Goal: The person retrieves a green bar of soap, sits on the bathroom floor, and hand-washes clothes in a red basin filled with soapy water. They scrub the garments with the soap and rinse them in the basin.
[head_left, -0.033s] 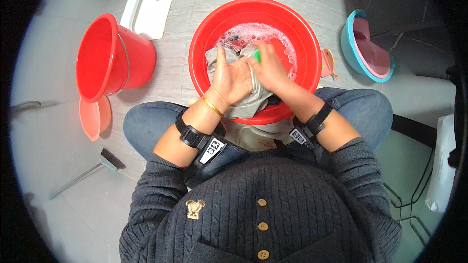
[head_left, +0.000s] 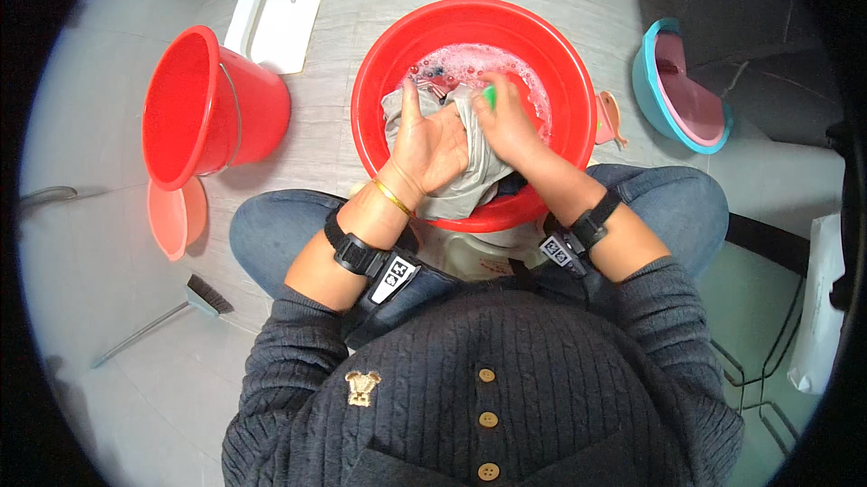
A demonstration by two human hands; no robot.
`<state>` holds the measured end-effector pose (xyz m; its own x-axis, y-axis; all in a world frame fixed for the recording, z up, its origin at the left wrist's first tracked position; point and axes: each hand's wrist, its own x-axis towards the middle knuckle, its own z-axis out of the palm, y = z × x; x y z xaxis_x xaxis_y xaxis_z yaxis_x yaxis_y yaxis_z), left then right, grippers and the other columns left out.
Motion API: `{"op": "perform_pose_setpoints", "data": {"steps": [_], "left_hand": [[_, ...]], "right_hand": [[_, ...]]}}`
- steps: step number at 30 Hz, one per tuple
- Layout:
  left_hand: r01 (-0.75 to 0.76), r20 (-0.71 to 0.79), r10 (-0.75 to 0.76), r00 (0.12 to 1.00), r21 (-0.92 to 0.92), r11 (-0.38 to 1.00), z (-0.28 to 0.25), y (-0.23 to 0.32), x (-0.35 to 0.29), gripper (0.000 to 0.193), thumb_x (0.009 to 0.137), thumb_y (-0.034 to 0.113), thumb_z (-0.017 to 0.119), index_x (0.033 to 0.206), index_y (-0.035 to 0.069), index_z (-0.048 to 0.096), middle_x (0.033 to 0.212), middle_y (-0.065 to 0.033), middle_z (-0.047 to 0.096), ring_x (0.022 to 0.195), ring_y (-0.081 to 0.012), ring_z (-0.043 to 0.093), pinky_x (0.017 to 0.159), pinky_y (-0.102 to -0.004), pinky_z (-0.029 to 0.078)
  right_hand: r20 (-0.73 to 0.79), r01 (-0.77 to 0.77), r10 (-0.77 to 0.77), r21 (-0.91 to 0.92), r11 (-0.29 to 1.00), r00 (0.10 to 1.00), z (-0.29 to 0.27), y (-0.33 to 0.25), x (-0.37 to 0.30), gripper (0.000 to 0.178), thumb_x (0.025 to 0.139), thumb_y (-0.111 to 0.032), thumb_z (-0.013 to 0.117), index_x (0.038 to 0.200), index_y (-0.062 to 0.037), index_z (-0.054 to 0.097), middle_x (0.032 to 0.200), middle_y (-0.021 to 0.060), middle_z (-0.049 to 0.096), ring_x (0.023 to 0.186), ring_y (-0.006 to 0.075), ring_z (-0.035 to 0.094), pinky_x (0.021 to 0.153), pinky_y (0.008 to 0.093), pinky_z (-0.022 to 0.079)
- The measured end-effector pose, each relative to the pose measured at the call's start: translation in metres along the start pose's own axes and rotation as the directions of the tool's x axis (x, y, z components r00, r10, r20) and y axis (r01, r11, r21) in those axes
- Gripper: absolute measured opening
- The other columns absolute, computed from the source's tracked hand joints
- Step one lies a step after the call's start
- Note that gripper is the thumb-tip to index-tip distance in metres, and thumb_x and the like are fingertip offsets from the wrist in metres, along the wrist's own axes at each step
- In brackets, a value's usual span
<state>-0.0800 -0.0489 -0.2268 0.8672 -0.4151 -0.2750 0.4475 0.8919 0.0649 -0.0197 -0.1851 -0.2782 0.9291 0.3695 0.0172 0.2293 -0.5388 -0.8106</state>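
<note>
A large red basin point(head_left: 379, 44) holds sudsy water and a wet, light grey cloth point(head_left: 449, 198), bunched at its near side. My left hand point(head_left: 435, 148) is palm up within the cloth, its thumb stretched upward; the fingers run under a fold that lies over them. My right hand point(head_left: 510, 126) is closed round a small bright green object point(head_left: 490, 96), pressed near the cloth just right of the left hand. Most of that object is hidden by the fingers, and its kind does not show. Darker fabric peeks out beneath the grey cloth.
To the left stand a red bucket point(head_left: 262, 112) and a pink basin point(head_left: 163, 220); a brush with a long handle point(head_left: 135, 342) lies lower left. A white squat toilet point(head_left: 248, 31) is behind. Nested blue and pink basins point(head_left: 643, 80) lean at right, near an orange-pink handled item point(head_left: 610, 117).
My right hand and the green object have shifted slightly right and up over the cloth. My left hand stays nearly in place.
</note>
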Motion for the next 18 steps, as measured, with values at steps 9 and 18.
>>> {"op": "perform_pose_setpoints", "data": {"steps": [9, 18], "left_hand": [[-0.175, -0.077, 0.414, 0.907, 0.826, 0.537, -0.013, 0.026, 0.003, 0.028, 0.093, 0.025, 0.055, 0.109, 0.002, 0.060, 0.102, -0.0057, 0.064, 0.092, -0.0128, 0.059, 0.082, -0.0303, 0.047], [-0.046, -0.123, 0.219, 0.968, 0.770, 0.637, -0.022, 0.012, 0.000, 0.045, 0.093, 0.036, 0.052, 0.117, -0.002, 0.056, 0.107, -0.0162, 0.064, 0.095, -0.0271, 0.063, 0.081, -0.0339, 0.050]], "right_hand": [[0.396, -0.223, 0.059, 0.380, 0.898, 0.916, -0.020, -0.001, 0.009, 0.046, 0.072, -0.004, 0.060, 0.117, -0.0048, 0.049, 0.108, 0.0151, 0.059, 0.101, 0.0246, 0.057, 0.088, 0.0345, 0.044], [-0.170, 0.076, -0.050, 0.153, 0.985, 0.984, -0.071, -0.031, 0.046, 0.035, 0.073, 0.003, 0.055, 0.107, -0.0041, 0.052, 0.106, 0.0165, 0.057, 0.101, 0.0315, 0.055, 0.088, 0.0372, 0.043]]}}
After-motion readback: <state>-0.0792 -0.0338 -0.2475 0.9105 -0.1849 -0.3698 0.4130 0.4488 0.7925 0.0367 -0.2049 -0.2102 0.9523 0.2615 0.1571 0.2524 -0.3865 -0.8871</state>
